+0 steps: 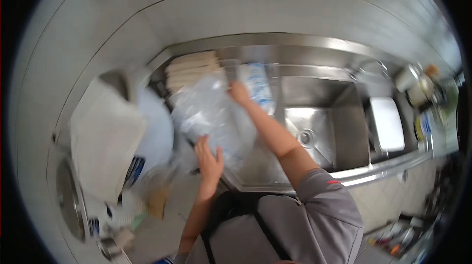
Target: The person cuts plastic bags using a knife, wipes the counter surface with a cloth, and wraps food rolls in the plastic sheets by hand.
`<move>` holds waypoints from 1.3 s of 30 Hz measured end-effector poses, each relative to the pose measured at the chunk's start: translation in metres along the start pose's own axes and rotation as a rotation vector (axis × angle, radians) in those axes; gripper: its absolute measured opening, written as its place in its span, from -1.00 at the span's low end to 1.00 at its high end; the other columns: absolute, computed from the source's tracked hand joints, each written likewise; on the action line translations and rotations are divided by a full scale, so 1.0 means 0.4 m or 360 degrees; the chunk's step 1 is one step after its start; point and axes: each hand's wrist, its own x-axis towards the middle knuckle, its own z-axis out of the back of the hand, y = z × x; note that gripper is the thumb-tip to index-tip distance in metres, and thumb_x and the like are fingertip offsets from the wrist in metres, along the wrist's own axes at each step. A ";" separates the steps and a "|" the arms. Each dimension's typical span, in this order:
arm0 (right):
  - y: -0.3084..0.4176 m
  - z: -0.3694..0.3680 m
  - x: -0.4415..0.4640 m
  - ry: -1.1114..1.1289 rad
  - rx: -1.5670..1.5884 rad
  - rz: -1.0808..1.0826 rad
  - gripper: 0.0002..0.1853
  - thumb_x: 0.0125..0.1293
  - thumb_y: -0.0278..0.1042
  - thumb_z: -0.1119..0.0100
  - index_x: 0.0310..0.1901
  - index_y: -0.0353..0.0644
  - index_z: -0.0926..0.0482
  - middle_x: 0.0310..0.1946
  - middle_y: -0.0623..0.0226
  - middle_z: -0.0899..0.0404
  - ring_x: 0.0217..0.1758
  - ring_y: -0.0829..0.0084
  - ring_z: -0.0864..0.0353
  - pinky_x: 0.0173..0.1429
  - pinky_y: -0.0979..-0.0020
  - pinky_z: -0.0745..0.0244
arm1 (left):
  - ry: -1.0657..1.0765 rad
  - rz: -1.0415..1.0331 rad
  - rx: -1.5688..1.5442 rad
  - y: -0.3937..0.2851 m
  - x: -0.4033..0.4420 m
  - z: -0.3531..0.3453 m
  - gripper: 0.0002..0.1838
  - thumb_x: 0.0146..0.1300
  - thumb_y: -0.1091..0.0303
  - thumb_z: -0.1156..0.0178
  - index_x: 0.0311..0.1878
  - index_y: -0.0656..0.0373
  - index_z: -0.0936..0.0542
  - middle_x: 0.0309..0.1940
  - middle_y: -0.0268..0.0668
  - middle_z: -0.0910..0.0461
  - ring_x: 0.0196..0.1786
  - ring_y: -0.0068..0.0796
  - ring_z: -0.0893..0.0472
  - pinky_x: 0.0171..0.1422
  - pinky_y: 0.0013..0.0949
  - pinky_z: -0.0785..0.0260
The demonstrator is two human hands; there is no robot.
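A crumpled clear plastic bag [201, 111] lies on the steel counter left of the sink, blurred by motion. At its lower edge my left hand [209, 161] rests against the plastic with the fingers spread. My right hand [239, 93] is at the bag's upper right side, its fingers bent and partly hidden; what they hold is too blurred to make out. Behind the bag sits a stack of pale, beige layered pieces [191, 70]. Just right of my right hand lies a white and blue package [256, 86].
The steel sink basin [319, 121] is right of my right arm, with a faucet [378, 67] behind. A white rectangular container [387, 124] and jars [420, 89] stand farther right. At the left are a large bluish container [155, 121] and a pale cloth-like sheet [103, 136].
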 end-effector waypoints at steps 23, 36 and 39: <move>0.041 0.057 -0.332 0.0359 -0.0242 0.0439 -0.55 -0.05 -0.05 -0.38 -0.15 -0.13 -0.61 -0.02 0.22 -0.45 0.12 0.20 -0.40 0.10 0.20 -0.38 | 0.1320 0.0288 0.0558 0.326 0.460 -0.359 -0.20 0.26 -0.26 0.04 0.23 0.36 -0.39 0.20 0.08 -0.40 0.28 -0.01 -0.36 0.36 -0.15 -0.15; 0.151 0.507 -0.219 -0.0586 0.1410 0.0128 -0.79 0.20 -0.31 -0.09 -0.40 -0.27 -0.61 -0.55 0.24 -0.58 -0.51 0.41 -0.57 -0.38 0.35 -0.46 | 0.0907 0.0139 -0.0548 -0.048 0.163 0.067 -0.57 0.37 0.23 -0.07 0.16 0.37 -0.44 0.08 -0.04 -0.50 0.11 -0.31 -0.50 0.19 -0.32 -0.33; 0.161 0.550 -0.219 -0.0482 0.1906 -0.0074 -0.78 0.26 -0.31 -0.05 -0.40 -0.29 -0.59 -0.56 0.33 -0.56 -0.57 0.53 -0.52 -0.46 0.45 -0.44 | 0.0851 0.0125 -0.0567 -0.054 0.125 0.103 -0.59 0.36 0.25 -0.08 0.14 0.35 -0.47 0.05 -0.05 -0.53 0.07 -0.32 -0.52 0.16 -0.35 -0.34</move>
